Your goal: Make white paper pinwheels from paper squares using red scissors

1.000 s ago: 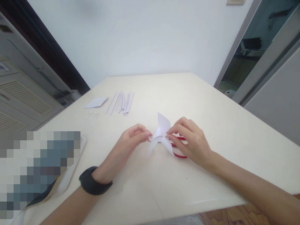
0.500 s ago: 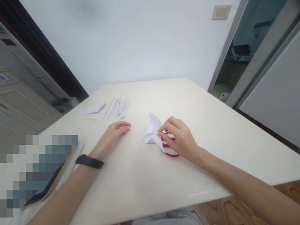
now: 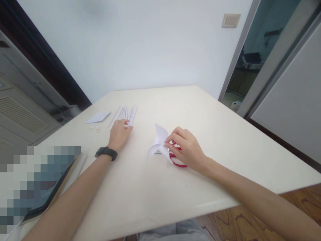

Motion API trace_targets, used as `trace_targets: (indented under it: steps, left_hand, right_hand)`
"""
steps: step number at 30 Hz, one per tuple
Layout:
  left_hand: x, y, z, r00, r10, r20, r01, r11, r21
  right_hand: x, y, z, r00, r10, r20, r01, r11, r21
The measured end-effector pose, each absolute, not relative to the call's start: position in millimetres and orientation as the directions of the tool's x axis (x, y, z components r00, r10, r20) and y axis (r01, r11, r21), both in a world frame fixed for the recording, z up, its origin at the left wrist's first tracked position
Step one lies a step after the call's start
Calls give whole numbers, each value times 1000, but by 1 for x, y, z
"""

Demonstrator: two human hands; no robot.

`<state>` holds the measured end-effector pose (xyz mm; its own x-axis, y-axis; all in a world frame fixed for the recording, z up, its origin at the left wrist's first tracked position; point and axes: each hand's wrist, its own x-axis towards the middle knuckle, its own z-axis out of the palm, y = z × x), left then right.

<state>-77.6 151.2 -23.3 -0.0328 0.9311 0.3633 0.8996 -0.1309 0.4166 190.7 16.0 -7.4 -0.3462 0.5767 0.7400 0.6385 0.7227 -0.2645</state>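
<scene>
A white paper pinwheel (image 3: 158,142) with curled blades is pinched at its centre by the thumb and fingers of my right hand (image 3: 187,147). Beneath it lies a pair of scissors with red handles (image 3: 179,164), partly covered by that hand and the pinwheel. My left hand (image 3: 120,134), a dark band on its wrist, reaches the near ends of several thin white paper sticks (image 3: 132,115). A small gap shows between its thumb and fingers, and the sticks' near ends are partly hidden behind them.
Left of the sticks lie a white paper sheet (image 3: 98,117) and some small pale pieces (image 3: 94,129). A dark-edged object (image 3: 54,197), mostly pixelated, is at the table's left edge. The white table (image 3: 170,103) meets the wall at the back.
My left hand has moved forward to the paper sticks. My right hand keeps its pinch on the pinwheel above the scissors. The whole view has shifted slightly.
</scene>
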Motion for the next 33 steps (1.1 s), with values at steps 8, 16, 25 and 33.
trace_targets:
  steps: [8, 16, 25, 33]
  left_hand:
    - [-64, 160, -23, 175, 946, 274, 972, -210, 105]
    - [-69, 136, -11, 225, 957, 183, 971, -235, 36]
    - [-65, 96, 25, 419, 905, -70, 893, -397, 212]
    - [-39, 119, 26, 253, 924, 285, 921, -321, 223]
  right_hand:
    - [192, 18, -7, -358, 573, 737, 653, 718, -242]
    - [191, 16, -6, -371, 557, 743, 634, 737, -237]
    - [191, 13, -4, -372, 549, 749, 624, 745, -236]
    - [192, 14, -3, -344, 567, 748, 639, 725, -256]
